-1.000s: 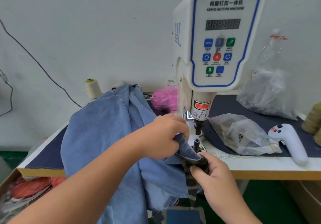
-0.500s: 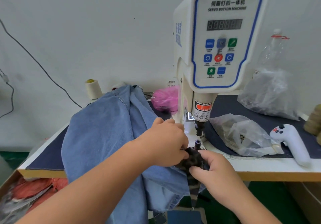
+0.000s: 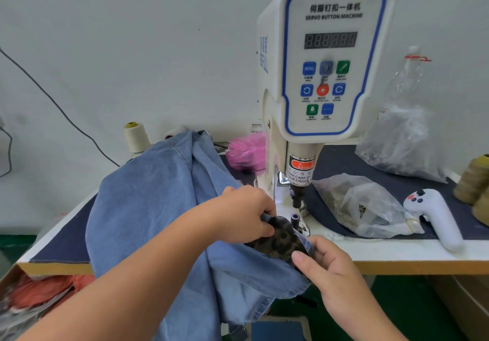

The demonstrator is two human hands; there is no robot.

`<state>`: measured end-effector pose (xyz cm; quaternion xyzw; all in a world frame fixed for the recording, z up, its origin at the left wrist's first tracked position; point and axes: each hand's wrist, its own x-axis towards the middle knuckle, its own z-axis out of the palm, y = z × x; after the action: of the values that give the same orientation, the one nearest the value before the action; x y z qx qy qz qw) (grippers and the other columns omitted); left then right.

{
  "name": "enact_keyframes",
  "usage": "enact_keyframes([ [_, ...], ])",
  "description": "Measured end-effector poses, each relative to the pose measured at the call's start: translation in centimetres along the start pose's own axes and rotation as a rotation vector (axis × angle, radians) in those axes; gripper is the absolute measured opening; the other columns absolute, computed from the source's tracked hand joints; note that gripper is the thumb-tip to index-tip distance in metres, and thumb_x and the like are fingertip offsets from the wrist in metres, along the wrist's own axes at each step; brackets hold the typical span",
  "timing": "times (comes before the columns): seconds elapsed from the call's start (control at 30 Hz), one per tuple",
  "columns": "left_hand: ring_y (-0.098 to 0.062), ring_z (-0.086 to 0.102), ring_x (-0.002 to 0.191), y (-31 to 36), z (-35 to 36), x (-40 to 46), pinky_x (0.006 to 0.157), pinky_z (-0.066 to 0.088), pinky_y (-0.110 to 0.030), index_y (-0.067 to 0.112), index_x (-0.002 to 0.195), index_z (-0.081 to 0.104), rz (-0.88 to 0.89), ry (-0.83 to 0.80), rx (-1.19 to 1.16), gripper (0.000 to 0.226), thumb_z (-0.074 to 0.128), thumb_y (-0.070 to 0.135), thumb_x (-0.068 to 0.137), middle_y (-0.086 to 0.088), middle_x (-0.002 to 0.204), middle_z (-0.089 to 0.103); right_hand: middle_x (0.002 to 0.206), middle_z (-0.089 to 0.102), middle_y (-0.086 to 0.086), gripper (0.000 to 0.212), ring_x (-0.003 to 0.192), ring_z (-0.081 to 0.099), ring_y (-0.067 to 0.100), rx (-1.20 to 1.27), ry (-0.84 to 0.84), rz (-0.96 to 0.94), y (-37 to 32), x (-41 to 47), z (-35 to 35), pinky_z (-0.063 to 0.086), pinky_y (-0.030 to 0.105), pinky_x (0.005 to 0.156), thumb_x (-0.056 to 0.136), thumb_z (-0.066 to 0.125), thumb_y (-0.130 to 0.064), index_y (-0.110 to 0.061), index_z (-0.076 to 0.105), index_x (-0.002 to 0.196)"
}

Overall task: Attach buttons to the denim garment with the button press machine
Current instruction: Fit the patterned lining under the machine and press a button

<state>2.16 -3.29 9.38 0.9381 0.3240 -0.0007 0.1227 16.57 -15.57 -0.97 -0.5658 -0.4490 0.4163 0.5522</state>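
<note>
I am holding the denim garment in front of the button press machine, and most of it is lying heaped over the left part of the table and hanging off the front edge. My left hand is pinching a fold of the cloth, its fingers curled down onto the dark leopard-patterned lining. My right hand is gripping the lower right edge of that same patch, thumb on top and fingers tucked beneath.

Compared with half a second ago, the patch is now spreading out flatter between my hands: then it was bunched into a small dark lump squeezed between them. My right hand is sitting lower and nearer to me than before, and my left hand is drawn slightly back and left. The lower die of the machine is standing clear just beyond the cloth's edge, with the punch above it and not touching anything. I cannot tell whether a button is loaded.

On the table to the right, a clear plastic bag and a white handheld controller are lying where they were. A pink bag and a cream thread spool are sitting behind the denim.
</note>
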Motion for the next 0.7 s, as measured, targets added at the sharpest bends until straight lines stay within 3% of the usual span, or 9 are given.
enact_keyframes([
  [0.17, -0.025, 0.05, 0.098, -0.4, 0.2, 0.0, 0.098, 0.032, -0.042, 0.011, 0.093, 0.062, -0.035, 0.032, 0.117, 0.017, 0.062, 0.028, 0.091, -0.004, 0.103, 0.059, 0.085, 0.074, 0.009, 0.019, 0.083, 0.071, 0.028, 0.015, 0.095, -0.094, 0.0, 0.6, 0.2, 0.059, 0.044, 0.075, 0.088, 0.068, -0.01, -0.028, 0.071, 0.085],
  [0.23, -0.022, 0.047, 0.096, -0.8, 0.3, 0.1, 0.099, 0.031, -0.042, 0.019, 0.082, 0.059, -0.049, 0.041, 0.112, 0.014, 0.062, 0.028, 0.092, 0.001, 0.098, 0.055, 0.087, 0.076, 0.01, 0.022, 0.082, 0.073, 0.028, 0.078, 0.1, -0.097, 0.0, 0.9, 0.1, 0.06, 0.04, 0.072, 0.086, 0.068, -0.006, -0.026, 0.074, 0.087],
  [0.37, -0.02, 0.041, 0.093, -1.3, 0.8, 0.4, 0.096, 0.031, -0.041, 0.028, 0.063, 0.042, -0.066, 0.06, 0.105, 0.035, 0.063, 0.027, 0.091, 0.006, 0.087, 0.044, 0.09, 0.074, 0.02, 0.017, 0.078, 0.072, 0.027, 0.346, 0.065, 0.012, 0.1, 1.3, -0.3, 0.059, 0.03, 0.065, 0.071, 0.068, -0.005, -0.008, 0.077, 0.085],
  [0.43, -0.021, 0.041, 0.093, -1.4, 1.1, 0.6, 0.095, 0.032, -0.041, 0.027, 0.064, 0.047, -0.061, 0.067, 0.066, 0.031, 0.064, 0.025, 0.091, 0.008, 0.086, 0.044, 0.089, 0.073, 0.024, 0.021, 0.074, 0.072, 0.027, 0.47, 0.053, 0.08, 0.4, 1.4, -0.6, 0.059, 0.03, 0.061, 0.068, 0.065, -0.003, 0.002, 0.073, 0.087],
  [0.5, -0.022, 0.043, 0.098, -1.5, 1.2, 0.8, 0.096, 0.032, -0.041, 0.018, 0.078, 0.061, -0.05, 0.072, 0.027, 0.013, 0.064, 0.023, 0.09, 0.004, 0.096, 0.05, 0.089, 0.072, 0.024, 0.024, 0.074, 0.072, 0.028, 0.505, 0.055, 0.123, 0.5, 1.5, -0.9, 0.059, 0.033, 0.061, 0.071, 0.063, 0.0, 0.007, 0.07, 0.093],
  [0.6, -0.024, 0.047, 0.104, -1.7, 1.3, 1.0, 0.098, 0.033, -0.041, 0.012, 0.098, 0.066, -0.045, 0.036, 0.003, 0.019, 0.066, 0.028, 0.088, -0.002, 0.11, 0.056, 0.09, 0.074, 0.022, 0.019, 0.077, 0.073, 0.027, 0.409, 0.068, 0.135, 0.6, 1.6, -1.1, 0.058, 0.033, 0.065, 0.084, 0.058, 0.008, 0.0, 0.076, 0.085],
  [0.7, -0.017, 0.05, 0.091, -1.4, 1.2, 1.1, 0.085, 0.035, -0.036, 0.013, 0.087, 0.064, -0.055, -0.007, -0.119, 0.044, 0.065, 0.057, 0.084, -0.003, 0.1, 0.06, 0.094, 0.074, 0.021, 0.027, 0.09, 0.072, 0.032, 0.246, 0.074, 0.12, 0.6, 2.1, -1.2, 0.059, 0.042, 0.08, 0.091, 0.058, 0.003, -0.013, 0.079, 0.086],
])
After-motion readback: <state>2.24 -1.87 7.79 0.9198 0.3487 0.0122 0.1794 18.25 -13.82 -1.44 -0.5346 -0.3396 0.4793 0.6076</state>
